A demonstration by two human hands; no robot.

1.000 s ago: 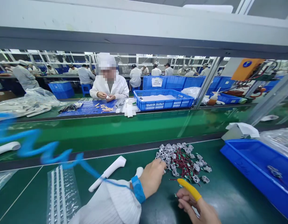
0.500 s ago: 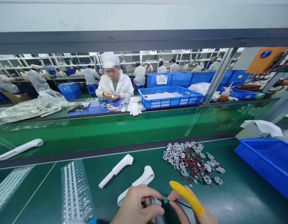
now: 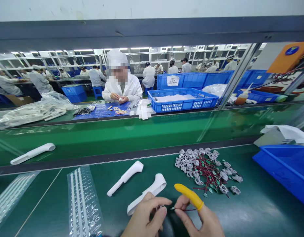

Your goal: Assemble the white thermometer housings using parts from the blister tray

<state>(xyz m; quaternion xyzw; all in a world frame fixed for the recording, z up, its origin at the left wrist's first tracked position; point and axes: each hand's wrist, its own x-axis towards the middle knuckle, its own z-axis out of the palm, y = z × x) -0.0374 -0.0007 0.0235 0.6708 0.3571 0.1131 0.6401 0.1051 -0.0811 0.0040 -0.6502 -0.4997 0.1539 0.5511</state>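
Just in front of me, my left hand (image 3: 148, 214) is closed round a small grey plastic part (image 3: 160, 207), mostly hidden by the fingers. My right hand (image 3: 195, 210) wears a yellow finger cot (image 3: 188, 196) and pinches a thin dark wire (image 3: 190, 209) between thumb and fingers. At the wire's end, a small board (image 3: 172, 208) points toward the left hand, with a narrow gap between. A pile of grey plastic parts (image 3: 187, 164) and red wires with green boards (image 3: 208, 174) lies beyond the right hand. Past the left hand rests a white curved housing (image 3: 158, 184).
Another white housing (image 3: 126, 177) and a bubble-wrap sheet with white strips (image 3: 84, 200) lie to the left. A blue bin (image 3: 285, 171) stands at right. Across the green divider (image 3: 117, 133), a co-worker (image 3: 122, 82) sits near a blue basket (image 3: 183, 104).
My right hand has drawn the small board slightly away from the left hand's fingers and turned it edge-on. The whole view has shifted a little, moving the bench items rightward.
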